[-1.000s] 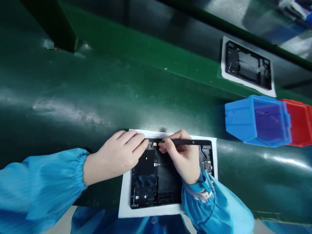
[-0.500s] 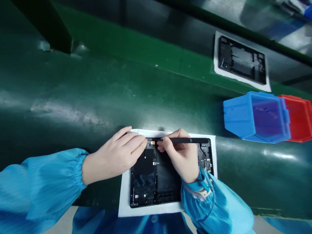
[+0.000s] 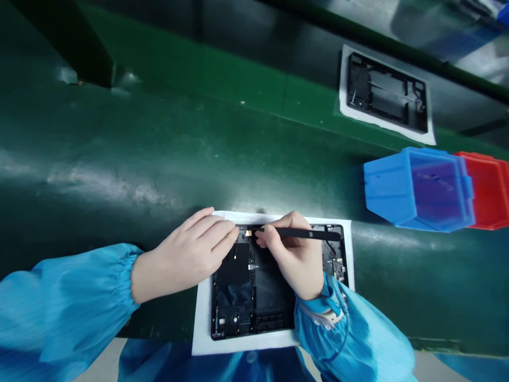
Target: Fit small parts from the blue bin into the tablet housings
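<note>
A black tablet housing (image 3: 274, 286) with its inside exposed lies on a white sheet (image 3: 202, 318) in front of me. Small boards, thin cables and a copper-coloured patch show inside it. My left hand (image 3: 194, 249) rests over its upper left corner, fingers stretched out and lying flat, holding nothing that I can see. In a pinch between thumb and fingers, my right hand (image 3: 296, 254) has black tweezers (image 3: 306, 233), their wide end pointing right. The tips reach toward the copper-coloured patch at the top edge; my fingers partly hide them.
To the right stand a blue bin (image 3: 387, 185) and a red bin (image 3: 487, 185) behind it. Farther back, a similar black housing (image 3: 387, 95) lies on a white sheet. A dark green post (image 3: 75, 48) rises at the far left of the green bench (image 3: 159, 143).
The wide end of the tweezers has tipped slightly toward me. The far housing on its sheet has shifted a little left. My left hand has stayed nearly in place.
</note>
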`<state>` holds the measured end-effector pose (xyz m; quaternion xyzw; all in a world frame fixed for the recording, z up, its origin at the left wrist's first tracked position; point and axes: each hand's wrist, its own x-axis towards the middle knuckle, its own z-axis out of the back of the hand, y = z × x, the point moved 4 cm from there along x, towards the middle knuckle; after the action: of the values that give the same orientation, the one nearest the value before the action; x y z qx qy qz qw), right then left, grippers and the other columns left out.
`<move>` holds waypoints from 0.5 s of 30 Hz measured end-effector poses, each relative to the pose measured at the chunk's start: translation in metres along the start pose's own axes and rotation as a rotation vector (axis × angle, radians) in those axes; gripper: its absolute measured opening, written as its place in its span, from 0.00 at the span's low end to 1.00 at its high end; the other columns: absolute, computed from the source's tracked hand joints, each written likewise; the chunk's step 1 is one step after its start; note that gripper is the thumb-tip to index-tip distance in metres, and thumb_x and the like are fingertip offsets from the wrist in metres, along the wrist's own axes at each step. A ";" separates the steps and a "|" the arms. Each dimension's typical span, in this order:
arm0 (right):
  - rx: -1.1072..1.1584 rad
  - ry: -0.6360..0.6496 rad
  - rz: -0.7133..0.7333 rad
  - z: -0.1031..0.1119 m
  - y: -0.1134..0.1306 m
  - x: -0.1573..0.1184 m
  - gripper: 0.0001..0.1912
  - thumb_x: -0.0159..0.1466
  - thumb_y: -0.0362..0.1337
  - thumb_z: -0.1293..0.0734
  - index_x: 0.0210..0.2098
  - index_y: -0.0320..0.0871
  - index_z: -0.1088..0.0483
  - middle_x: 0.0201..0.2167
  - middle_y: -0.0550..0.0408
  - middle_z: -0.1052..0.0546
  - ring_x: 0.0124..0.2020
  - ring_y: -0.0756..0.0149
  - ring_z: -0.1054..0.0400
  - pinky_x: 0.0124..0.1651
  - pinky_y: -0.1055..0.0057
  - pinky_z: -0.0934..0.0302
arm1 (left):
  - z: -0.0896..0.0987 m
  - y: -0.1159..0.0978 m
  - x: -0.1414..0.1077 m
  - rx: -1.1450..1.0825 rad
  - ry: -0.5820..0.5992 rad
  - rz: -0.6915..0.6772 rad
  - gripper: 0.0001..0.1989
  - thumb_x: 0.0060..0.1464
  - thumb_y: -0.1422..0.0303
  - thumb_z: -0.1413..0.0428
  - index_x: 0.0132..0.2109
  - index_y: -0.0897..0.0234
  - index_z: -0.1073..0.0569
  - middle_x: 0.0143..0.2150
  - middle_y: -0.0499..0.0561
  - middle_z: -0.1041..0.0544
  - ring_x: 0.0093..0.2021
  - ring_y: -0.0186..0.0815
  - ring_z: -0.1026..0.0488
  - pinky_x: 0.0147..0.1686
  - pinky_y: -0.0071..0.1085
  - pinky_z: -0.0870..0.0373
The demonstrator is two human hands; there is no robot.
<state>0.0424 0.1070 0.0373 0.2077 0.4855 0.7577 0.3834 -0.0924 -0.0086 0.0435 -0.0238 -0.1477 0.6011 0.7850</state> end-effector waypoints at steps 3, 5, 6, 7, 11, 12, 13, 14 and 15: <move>0.015 -0.006 -0.005 0.000 0.000 0.000 0.06 0.61 0.33 0.35 0.27 0.43 0.33 0.23 0.59 0.30 0.24 0.71 0.30 0.26 0.74 0.34 | -0.001 0.000 0.001 -0.007 0.007 -0.001 0.16 0.56 0.78 0.53 0.51 0.72 0.30 0.46 0.56 0.27 0.48 0.41 0.31 0.57 0.44 0.38; 0.013 -0.013 -0.004 -0.001 0.001 0.000 0.06 0.61 0.33 0.35 0.27 0.43 0.33 0.23 0.59 0.30 0.24 0.71 0.30 0.26 0.74 0.33 | -0.001 0.000 0.001 -0.010 0.004 0.001 0.16 0.56 0.78 0.53 0.51 0.72 0.30 0.46 0.56 0.27 0.47 0.41 0.31 0.56 0.44 0.37; 0.009 -0.016 -0.004 -0.001 0.001 0.000 0.07 0.61 0.34 0.35 0.26 0.43 0.33 0.23 0.59 0.30 0.24 0.71 0.30 0.26 0.74 0.33 | -0.001 0.000 0.001 -0.010 0.002 0.001 0.16 0.56 0.78 0.53 0.51 0.72 0.30 0.46 0.56 0.27 0.47 0.41 0.31 0.56 0.44 0.37; 0.004 -0.017 -0.007 -0.002 0.001 0.000 0.07 0.61 0.34 0.35 0.26 0.43 0.33 0.23 0.59 0.30 0.24 0.70 0.30 0.26 0.74 0.33 | -0.002 0.000 0.001 -0.009 -0.001 0.000 0.16 0.56 0.78 0.53 0.51 0.72 0.30 0.45 0.56 0.27 0.47 0.41 0.31 0.56 0.44 0.37; -0.012 0.004 -0.030 -0.001 0.000 0.001 0.07 0.60 0.35 0.35 0.26 0.43 0.34 0.23 0.58 0.28 0.24 0.69 0.29 0.26 0.73 0.33 | -0.002 0.000 0.002 -0.002 0.000 0.007 0.17 0.55 0.78 0.53 0.52 0.71 0.30 0.45 0.56 0.28 0.46 0.40 0.31 0.56 0.44 0.37; -0.016 -0.002 -0.034 0.001 0.000 0.001 0.07 0.60 0.35 0.35 0.26 0.43 0.34 0.23 0.58 0.28 0.24 0.69 0.29 0.25 0.72 0.33 | -0.002 0.000 0.002 0.000 0.009 0.011 0.18 0.55 0.78 0.53 0.52 0.70 0.30 0.45 0.56 0.28 0.46 0.40 0.32 0.55 0.44 0.37; -0.012 -0.020 -0.037 0.003 0.001 0.001 0.07 0.60 0.35 0.35 0.26 0.43 0.35 0.22 0.58 0.28 0.23 0.69 0.30 0.25 0.72 0.33 | -0.003 0.000 0.003 0.001 0.022 0.014 0.19 0.55 0.78 0.53 0.53 0.69 0.31 0.45 0.56 0.28 0.46 0.41 0.32 0.55 0.45 0.37; 0.002 -0.052 -0.036 0.005 0.001 0.001 0.08 0.61 0.36 0.35 0.26 0.44 0.35 0.21 0.58 0.28 0.22 0.69 0.30 0.25 0.72 0.33 | -0.003 0.000 0.004 0.003 0.037 0.016 0.20 0.54 0.78 0.52 0.54 0.68 0.31 0.45 0.56 0.28 0.46 0.41 0.32 0.55 0.46 0.37; 0.025 -0.089 -0.027 0.008 0.003 0.001 0.07 0.61 0.36 0.35 0.26 0.44 0.36 0.21 0.59 0.28 0.22 0.69 0.30 0.25 0.72 0.33 | -0.004 0.000 0.005 0.006 0.050 0.019 0.21 0.54 0.77 0.52 0.55 0.66 0.32 0.45 0.56 0.29 0.46 0.41 0.32 0.55 0.46 0.38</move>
<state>0.0462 0.1113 0.0429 0.2394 0.4804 0.7363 0.4121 -0.0898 -0.0033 0.0408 -0.0379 -0.1260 0.6083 0.7828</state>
